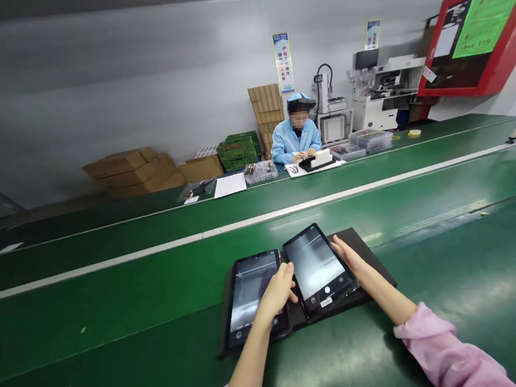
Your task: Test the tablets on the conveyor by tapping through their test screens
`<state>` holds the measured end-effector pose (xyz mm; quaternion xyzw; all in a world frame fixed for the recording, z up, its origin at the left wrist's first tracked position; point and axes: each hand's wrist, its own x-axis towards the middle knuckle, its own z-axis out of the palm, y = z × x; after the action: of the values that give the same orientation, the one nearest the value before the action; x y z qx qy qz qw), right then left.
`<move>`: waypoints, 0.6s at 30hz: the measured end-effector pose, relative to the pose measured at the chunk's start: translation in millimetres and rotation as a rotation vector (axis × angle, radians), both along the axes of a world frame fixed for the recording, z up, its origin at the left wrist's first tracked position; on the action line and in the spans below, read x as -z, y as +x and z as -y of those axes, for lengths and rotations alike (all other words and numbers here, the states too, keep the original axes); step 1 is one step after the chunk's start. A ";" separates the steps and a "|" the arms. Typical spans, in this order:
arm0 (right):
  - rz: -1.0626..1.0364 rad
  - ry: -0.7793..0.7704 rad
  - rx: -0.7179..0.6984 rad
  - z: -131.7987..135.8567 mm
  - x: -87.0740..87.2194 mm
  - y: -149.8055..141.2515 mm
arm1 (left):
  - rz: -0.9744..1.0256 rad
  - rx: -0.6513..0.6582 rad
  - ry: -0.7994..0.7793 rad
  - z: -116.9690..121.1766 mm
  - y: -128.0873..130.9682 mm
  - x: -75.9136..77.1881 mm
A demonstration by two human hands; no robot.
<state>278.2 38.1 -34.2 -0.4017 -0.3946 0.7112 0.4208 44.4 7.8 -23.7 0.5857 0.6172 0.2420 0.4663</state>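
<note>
Left hand [276,292]: fingers curled, resting on the right part of the left tablet [250,300]. Can't tell if it's gripping or just touching. Right hand [351,257]: fingers against the right edge of the right tablet [317,267], thumb side hidden, grip also unclear. Neither hand is clenched in a fist.

Both tablets lie flat and side by side, edges almost touching, on a black pad [358,253], with the right one slightly tilted relative to the left. Screens dark with glare. Right one shows a white dot near its lower edge and a small white label [326,302]. Pink sleeves [447,346] at 5 and 7 o'clock.

Pad sits on a green belt [116,340], with a white strip [189,246] running across at 12. Second green belt [106,248] beyond it.

Far bench at 12: co-worker [295,139] in blue smock and cap, hands at a white stand [322,158]. Clear trays [370,140] stacked at 1, parts tray [260,171] and white sheet [229,185] at 11. Behind: green crates [237,152], cardboard boxes [134,170], white machine [388,91]. Red-framed board [472,32] at 2.
</note>
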 end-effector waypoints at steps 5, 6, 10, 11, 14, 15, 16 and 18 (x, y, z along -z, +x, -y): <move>0.054 -0.053 -0.017 5.3 1.7 29.9 | 0.159 0.055 -0.068 6.6 23.0 9.4; 0.145 0.005 0.028 6.0 2.8 37.6 | 0.162 0.099 -0.053 8.3 25.4 6.2; 0.592 0.314 0.350 3.7 3.4 69.6 | 0.004 0.169 0.192 8.0 -0.4 -18.9; 0.728 0.419 0.458 1.8 2.7 79.2 | -0.049 0.124 0.252 5.5 -18.0 -24.4; 1.128 0.698 0.679 -7.0 3.6 111.1 | -0.177 -0.144 0.375 -4.6 -89.8 -25.9; 1.205 0.724 0.681 -10.4 6.1 120.9 | -0.208 -0.264 0.398 -7.3 -115.4 -20.8; 1.225 0.701 0.647 -13.5 9.9 129.3 | -0.216 -0.400 0.423 -9.0 -139.5 -13.4; 1.186 0.631 0.549 -18.0 20.5 140.8 | -0.225 -0.662 0.461 -8.2 -177.7 5.4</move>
<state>419.0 56.1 -54.7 -0.6640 -0.6278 0.0948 0.3950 -133.3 16.0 -29.0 0.4673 0.7489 0.4453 0.1499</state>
